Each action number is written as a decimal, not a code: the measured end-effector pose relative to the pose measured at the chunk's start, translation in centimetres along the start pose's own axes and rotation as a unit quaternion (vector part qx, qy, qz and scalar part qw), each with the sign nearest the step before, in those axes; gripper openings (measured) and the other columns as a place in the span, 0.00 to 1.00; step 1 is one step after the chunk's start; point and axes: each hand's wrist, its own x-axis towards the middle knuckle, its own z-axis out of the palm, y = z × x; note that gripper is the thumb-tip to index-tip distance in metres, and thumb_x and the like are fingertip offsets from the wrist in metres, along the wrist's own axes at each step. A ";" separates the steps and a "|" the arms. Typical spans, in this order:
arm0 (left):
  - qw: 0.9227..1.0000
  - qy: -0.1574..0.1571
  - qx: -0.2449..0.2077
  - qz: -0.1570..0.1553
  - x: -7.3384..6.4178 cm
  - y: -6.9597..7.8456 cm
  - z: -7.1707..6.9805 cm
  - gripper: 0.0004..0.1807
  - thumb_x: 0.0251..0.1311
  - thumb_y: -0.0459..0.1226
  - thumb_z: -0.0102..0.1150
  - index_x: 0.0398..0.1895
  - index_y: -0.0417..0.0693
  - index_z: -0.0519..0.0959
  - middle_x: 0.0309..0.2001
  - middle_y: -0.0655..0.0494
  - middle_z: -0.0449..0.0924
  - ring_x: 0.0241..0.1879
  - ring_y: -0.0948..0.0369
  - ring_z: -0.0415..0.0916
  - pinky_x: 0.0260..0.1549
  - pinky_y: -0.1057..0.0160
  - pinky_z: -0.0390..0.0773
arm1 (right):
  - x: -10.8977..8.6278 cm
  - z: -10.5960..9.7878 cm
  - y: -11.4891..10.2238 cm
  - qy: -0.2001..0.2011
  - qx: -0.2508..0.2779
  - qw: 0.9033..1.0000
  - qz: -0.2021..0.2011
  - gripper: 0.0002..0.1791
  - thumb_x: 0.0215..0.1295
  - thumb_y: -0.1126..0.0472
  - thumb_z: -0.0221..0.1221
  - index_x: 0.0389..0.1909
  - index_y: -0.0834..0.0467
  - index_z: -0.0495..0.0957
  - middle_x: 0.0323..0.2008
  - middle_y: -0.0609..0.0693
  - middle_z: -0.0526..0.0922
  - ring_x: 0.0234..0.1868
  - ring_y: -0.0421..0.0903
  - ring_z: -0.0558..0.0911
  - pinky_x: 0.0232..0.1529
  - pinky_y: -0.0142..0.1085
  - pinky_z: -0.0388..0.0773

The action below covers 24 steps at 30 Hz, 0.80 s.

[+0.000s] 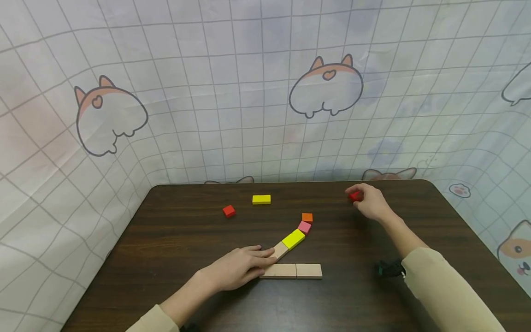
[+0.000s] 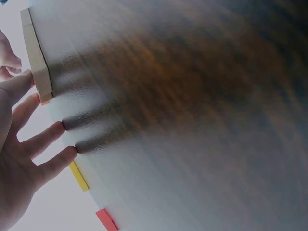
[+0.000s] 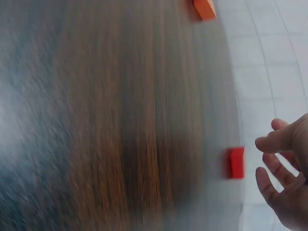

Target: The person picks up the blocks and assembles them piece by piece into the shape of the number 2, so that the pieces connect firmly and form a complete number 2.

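One dark table [image 1: 166, 258] carries everything; from its middle, the left hand [image 1: 238, 268] lies between eight and nine o'clock, fingers spread and gripping nothing, resting by the meeting ends of the wooden blocks [image 1: 278, 272], probably to steady them. The right hand [image 1: 371, 203] is at two o'clock, fingers curved about a red block [image 1: 355, 196]; the right wrist view shows a gap, so they seem parted to fit around it, without grasping. Two wooden blocks lie straight at six o'clock; another slants toward one, followed by a yellow block [image 1: 293, 239], a pink block [image 1: 304, 227] and an orange block [image 1: 307, 217], angled presumably to bend the row. Apart lie a loose yellow block [image 1: 261, 199] at eleven and a second red block [image 1: 229, 211] at ten.
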 end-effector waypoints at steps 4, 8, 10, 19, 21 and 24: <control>1.000 0.006 0.002 0.007 0.0 -0.1 0.1 0.24 0.75 0.36 0.58 0.72 0.48 0.74 0.73 0.51 0.67 0.69 0.42 0.68 0.65 0.47 0.71 | 0.1 -0.7 1.1 -0.004 0.002 1.000 0.021 0.25 0.65 0.78 0.57 0.63 0.66 0.75 0.61 0.70 0.73 0.47 0.63 0.74 0.44 0.51 0.71; 1.000 0.001 -0.001 0.003 0.0 0.0 0.0 0.24 0.75 0.36 0.58 0.72 0.48 0.74 0.74 0.52 0.67 0.69 0.43 0.68 0.66 0.48 0.71 | 0.4 -1.0 1.9 -0.006 -0.001 1.000 0.030 0.26 0.66 0.77 0.57 0.65 0.66 0.74 0.64 0.72 0.69 0.51 0.66 0.71 0.44 0.52 0.68; 1.000 -0.002 -0.002 0.000 0.0 0.0 -0.1 0.24 0.75 0.36 0.58 0.72 0.49 0.74 0.74 0.52 0.67 0.69 0.43 0.68 0.66 0.49 0.70 | 0.6 -1.1 2.2 -0.007 -0.005 0.999 0.033 0.26 0.66 0.76 0.57 0.65 0.65 0.74 0.64 0.72 0.69 0.55 0.68 0.70 0.45 0.53 0.69; 1.000 -0.007 -0.002 -0.008 0.0 0.1 -0.3 0.24 0.75 0.37 0.58 0.72 0.50 0.74 0.74 0.53 0.67 0.69 0.44 0.68 0.66 0.49 0.71 | 1.5 -1.5 2.8 -0.034 -0.018 0.998 0.049 0.26 0.68 0.72 0.60 0.67 0.67 0.71 0.61 0.74 0.72 0.60 0.71 0.71 0.54 0.64 0.73; 1.000 -0.007 -0.003 -0.008 0.0 0.1 -0.3 0.24 0.75 0.36 0.59 0.72 0.50 0.74 0.74 0.53 0.67 0.69 0.44 0.68 0.66 0.49 0.71 | 1.7 -1.5 3.0 -0.045 -0.017 0.998 0.050 0.27 0.68 0.72 0.61 0.67 0.68 0.71 0.59 0.75 0.73 0.60 0.71 0.72 0.55 0.64 0.73; 1.000 -0.006 -0.003 -0.010 0.0 0.2 -0.2 0.24 0.75 0.36 0.59 0.72 0.50 0.75 0.74 0.53 0.67 0.69 0.44 0.68 0.66 0.49 0.71 | 2.1 -1.5 3.1 -0.059 -0.020 0.997 0.047 0.27 0.68 0.73 0.59 0.68 0.69 0.70 0.58 0.75 0.74 0.57 0.71 0.74 0.52 0.61 0.75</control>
